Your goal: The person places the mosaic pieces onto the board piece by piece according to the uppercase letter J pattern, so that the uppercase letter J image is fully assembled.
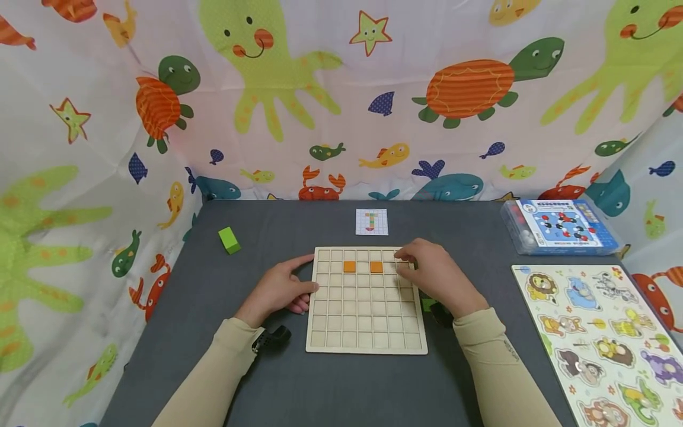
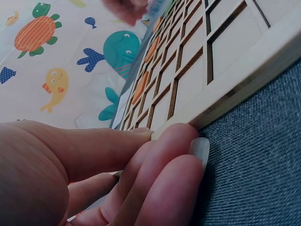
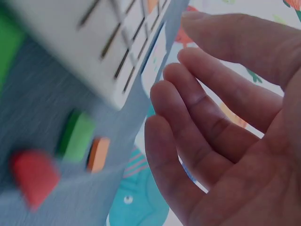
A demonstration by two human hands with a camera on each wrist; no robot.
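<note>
A square wooden grid board point(image 1: 366, 308) lies in front of me on the grey table. My left hand point(image 1: 278, 289) grips its left edge, the thumb point(image 2: 113, 146) at the rim and the other fingers bent along the side. Two orange tiles point(image 1: 349, 266) point(image 1: 376, 267) sit in the second row from the back; the left wrist view shows a third orange tile point(image 2: 157, 22) farther along. Over the board's back right corner hovers my right hand point(image 1: 434, 270), fingers loosely bent. Nothing shows between its fingers in the right wrist view point(image 3: 221, 108).
A patterned card point(image 1: 372, 222) lies behind the board. One green block point(image 1: 229, 241) is at back left. Right of the board are a green block point(image 3: 77, 135), an orange block point(image 3: 98, 154) and a red block point(image 3: 34, 176). A plastic box point(image 1: 560, 228) and an animal puzzle point(image 1: 597, 338) occupy the right.
</note>
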